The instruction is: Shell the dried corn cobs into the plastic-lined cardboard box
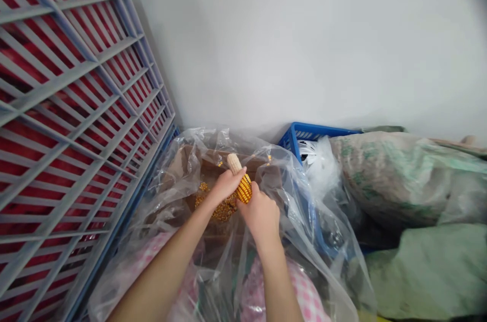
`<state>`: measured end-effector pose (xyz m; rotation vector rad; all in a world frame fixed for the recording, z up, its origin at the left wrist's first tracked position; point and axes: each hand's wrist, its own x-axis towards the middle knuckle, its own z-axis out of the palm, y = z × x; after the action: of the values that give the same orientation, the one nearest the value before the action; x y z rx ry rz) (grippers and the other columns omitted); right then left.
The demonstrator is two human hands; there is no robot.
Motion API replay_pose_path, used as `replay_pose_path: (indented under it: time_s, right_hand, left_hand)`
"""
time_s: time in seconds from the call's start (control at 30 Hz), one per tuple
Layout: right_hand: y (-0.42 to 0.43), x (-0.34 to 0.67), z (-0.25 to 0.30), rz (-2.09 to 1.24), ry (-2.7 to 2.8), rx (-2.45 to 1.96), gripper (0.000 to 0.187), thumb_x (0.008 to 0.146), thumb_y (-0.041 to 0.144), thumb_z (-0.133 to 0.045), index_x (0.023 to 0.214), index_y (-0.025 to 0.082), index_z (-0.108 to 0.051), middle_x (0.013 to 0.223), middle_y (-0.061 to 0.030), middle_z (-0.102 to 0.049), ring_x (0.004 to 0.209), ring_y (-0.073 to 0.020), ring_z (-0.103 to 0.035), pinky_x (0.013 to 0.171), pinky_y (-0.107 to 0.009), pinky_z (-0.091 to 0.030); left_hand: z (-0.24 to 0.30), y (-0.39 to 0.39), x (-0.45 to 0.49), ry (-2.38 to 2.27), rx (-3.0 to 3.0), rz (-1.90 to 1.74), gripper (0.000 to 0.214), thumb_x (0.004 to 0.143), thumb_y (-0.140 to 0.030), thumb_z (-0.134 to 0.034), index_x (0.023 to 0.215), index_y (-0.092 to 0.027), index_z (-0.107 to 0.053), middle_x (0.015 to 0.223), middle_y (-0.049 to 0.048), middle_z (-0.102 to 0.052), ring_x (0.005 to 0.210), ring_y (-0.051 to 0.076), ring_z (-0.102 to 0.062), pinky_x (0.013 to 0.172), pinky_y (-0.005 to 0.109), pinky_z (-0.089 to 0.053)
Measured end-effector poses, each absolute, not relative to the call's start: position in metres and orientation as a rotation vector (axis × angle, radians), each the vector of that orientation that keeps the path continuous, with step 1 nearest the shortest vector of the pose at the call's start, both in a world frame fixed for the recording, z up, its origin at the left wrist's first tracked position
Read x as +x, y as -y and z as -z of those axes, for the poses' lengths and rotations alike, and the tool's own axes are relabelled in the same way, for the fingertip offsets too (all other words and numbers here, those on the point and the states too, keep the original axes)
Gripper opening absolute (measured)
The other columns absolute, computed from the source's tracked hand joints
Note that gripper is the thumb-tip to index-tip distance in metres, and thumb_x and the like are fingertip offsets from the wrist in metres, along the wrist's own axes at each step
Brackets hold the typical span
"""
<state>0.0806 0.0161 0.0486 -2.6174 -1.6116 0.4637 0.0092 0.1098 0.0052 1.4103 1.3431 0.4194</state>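
Observation:
Between my two hands is a corn cob (244, 190), tilted with its far end up and to the left. Its far part is bare and pale, while yellow kernels still cover the near part. My left hand (227, 183) is closed on the cob around its middle, thumb along it. My right hand (262, 209) grips the kernel-covered near end. Below them, loose corn kernels (224, 210) lie in a cardboard box (213, 155) lined with a clear plastic sheet (167, 200). The fingers under the cob are mostly hidden.
A tall slatted plastic crate (76, 73) with red material behind it stands at the left. To the right are a blue basket (294, 134), a white plastic bag (323, 165), a stuffed sack (395, 175) and a green sack (429, 271). A white wall (304, 43) rises behind.

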Motion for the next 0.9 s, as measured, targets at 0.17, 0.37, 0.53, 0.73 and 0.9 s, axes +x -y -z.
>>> replay_pose_path:
  time_s: [0.17, 0.37, 0.53, 0.73, 0.9]
  right_hand:
    - [-0.015, 0.084, -0.052, -0.435, 1.617, -2.644, 0.037, 0.072, 0.040, -0.053, 0.101, 0.018, -0.048, 0.082, -0.0081, -0.063, 0.070, -0.0227, -0.063, 0.057, -0.027, -0.042]
    - [-0.019, 0.083, -0.054, -0.529, 1.389, -2.666, 0.044, 0.074, 0.050, -0.046, 0.106, 0.020, -0.046, 0.083, -0.0086, -0.063, 0.071, -0.0239, -0.063, 0.060, -0.030, -0.042]
    - [-0.019, 0.086, -0.051, -0.702, 1.326, -2.334, 0.044, 0.080, 0.046, -0.038, 0.115, 0.019, -0.041, 0.098, -0.0098, -0.060, 0.079, -0.0207, -0.060, 0.065, -0.028, -0.041]
    - [-0.014, 0.104, -0.057, -0.565, 1.221, -2.081, 0.041, 0.087, 0.039, -0.023, 0.091, 0.018, -0.057, 0.082, -0.0054, -0.062, 0.073, -0.0149, -0.056, 0.065, -0.023, -0.039]
    - [-0.014, 0.100, -0.061, -0.553, 1.326, -2.140, 0.033, 0.084, 0.041, -0.035, 0.094, 0.027, -0.064, 0.082, -0.0029, -0.067, 0.072, -0.0169, -0.060, 0.064, -0.024, -0.038]
  left_hand:
    - [-0.002, -0.106, 0.014, -1.343, 1.278, -0.435, 0.033, 0.072, -0.043, -0.048, 0.066, -0.012, -0.058, 0.069, 0.0098, -0.064, 0.070, 0.021, -0.058, 0.055, 0.025, -0.038]
    - [-0.015, -0.088, 0.026, -1.089, 0.686, -0.537, 0.035, 0.074, -0.046, -0.046, 0.085, -0.015, -0.056, 0.075, 0.0046, -0.063, 0.067, 0.014, -0.057, 0.054, 0.022, -0.040]
    - [-0.024, -0.078, 0.028, -0.883, 0.482, -0.773, 0.029, 0.069, -0.037, -0.059, 0.092, -0.019, -0.054, 0.079, 0.0003, -0.061, 0.069, 0.010, -0.057, 0.064, 0.019, -0.043]
    - [-0.034, -0.094, 0.012, -1.040, 0.497, -0.825, 0.052, 0.075, -0.060, -0.037, 0.101, -0.018, -0.054, 0.081, 0.0046, -0.064, 0.068, 0.014, -0.061, 0.057, 0.023, -0.047]
    - [-0.036, -0.098, 0.007, -1.136, 0.801, -0.955, 0.055, 0.081, -0.057, -0.025, 0.112, -0.021, -0.051, 0.102, 0.0055, -0.063, 0.092, 0.016, -0.059, 0.077, 0.026, -0.046]
